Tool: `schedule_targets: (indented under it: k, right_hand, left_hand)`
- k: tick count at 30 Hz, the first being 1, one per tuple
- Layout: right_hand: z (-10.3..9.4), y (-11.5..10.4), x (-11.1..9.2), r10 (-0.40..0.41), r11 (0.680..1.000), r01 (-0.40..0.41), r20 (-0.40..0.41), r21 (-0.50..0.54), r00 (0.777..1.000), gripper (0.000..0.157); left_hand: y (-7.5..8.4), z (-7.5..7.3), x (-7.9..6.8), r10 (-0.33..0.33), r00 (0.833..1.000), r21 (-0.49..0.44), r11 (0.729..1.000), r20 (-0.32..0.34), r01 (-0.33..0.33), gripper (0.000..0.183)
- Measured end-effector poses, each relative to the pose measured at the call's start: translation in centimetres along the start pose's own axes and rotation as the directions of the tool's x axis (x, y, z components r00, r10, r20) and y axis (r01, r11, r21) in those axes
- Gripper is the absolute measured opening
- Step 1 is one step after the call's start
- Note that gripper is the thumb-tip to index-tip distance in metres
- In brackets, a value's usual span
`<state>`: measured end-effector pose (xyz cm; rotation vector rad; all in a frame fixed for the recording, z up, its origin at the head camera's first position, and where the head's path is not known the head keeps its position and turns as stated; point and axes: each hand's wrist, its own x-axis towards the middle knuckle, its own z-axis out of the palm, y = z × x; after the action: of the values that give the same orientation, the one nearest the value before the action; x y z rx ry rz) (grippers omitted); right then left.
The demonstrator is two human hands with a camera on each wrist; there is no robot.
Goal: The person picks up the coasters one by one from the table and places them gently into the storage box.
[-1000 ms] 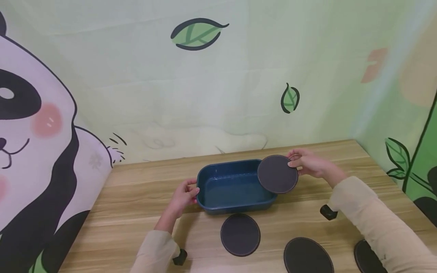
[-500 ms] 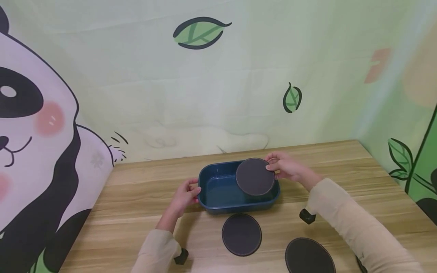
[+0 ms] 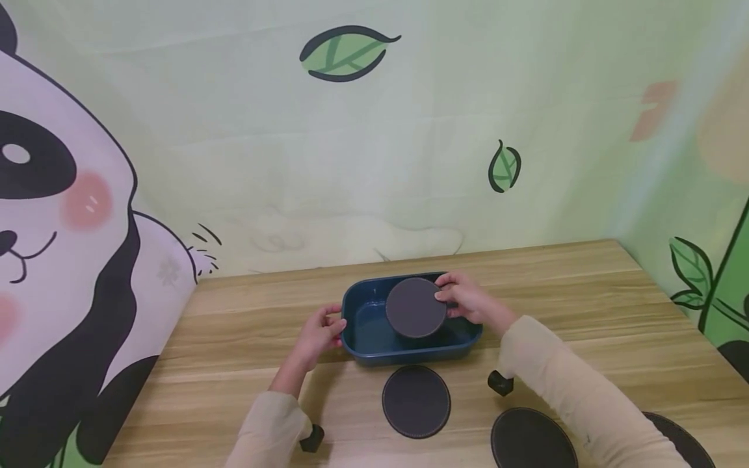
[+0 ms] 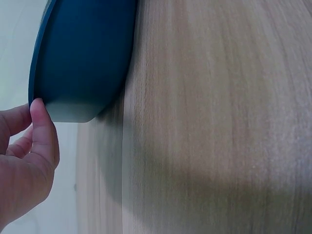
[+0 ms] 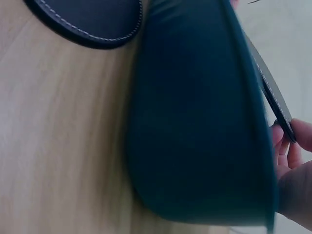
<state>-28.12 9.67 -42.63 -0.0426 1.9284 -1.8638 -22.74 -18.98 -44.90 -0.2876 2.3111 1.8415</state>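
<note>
A dark blue, rectangular dish (image 3: 374,356) with rounded corners stands on the table. In the head view my left hand (image 3: 318,335) is at its left end; the left wrist view shows thumb and fingers pinching the wall near the rim. My right hand (image 3: 471,300) pinches the right edge of a round black coaster (image 3: 415,309) between thumb and fingers. That coaster is held over the dish's inside, tilted, hiding part of the dish's floor and back wall. In the right wrist view the dish's outer wall (image 5: 195,122) covers much of the held coaster (image 5: 273,92), whose pale edge stitching shows.
A second coaster (image 3: 417,402) lies flat in front of the dish. Another coaster (image 3: 532,439) lies to its right, and one more (image 3: 681,439) is partly under the right sleeve. A printed panda cloth (image 3: 263,162) hangs behind the wooden table (image 3: 234,351).
My right hand has moved the held coaster leftward, from the dish's right end to over its middle. The left hand stays at the dish's left end.
</note>
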Motion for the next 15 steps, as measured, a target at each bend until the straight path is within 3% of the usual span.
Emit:
schedule_targets:
  k: [15]
  right_hand:
    - [2.1,2.0,1.3,0.094,0.993,-0.102,-0.131,-0.052,0.987,0.029]
  left_hand:
    - [0.0,0.0,0.0,0.005,1.0,0.005,1.0,-0.003,-0.005,0.035]
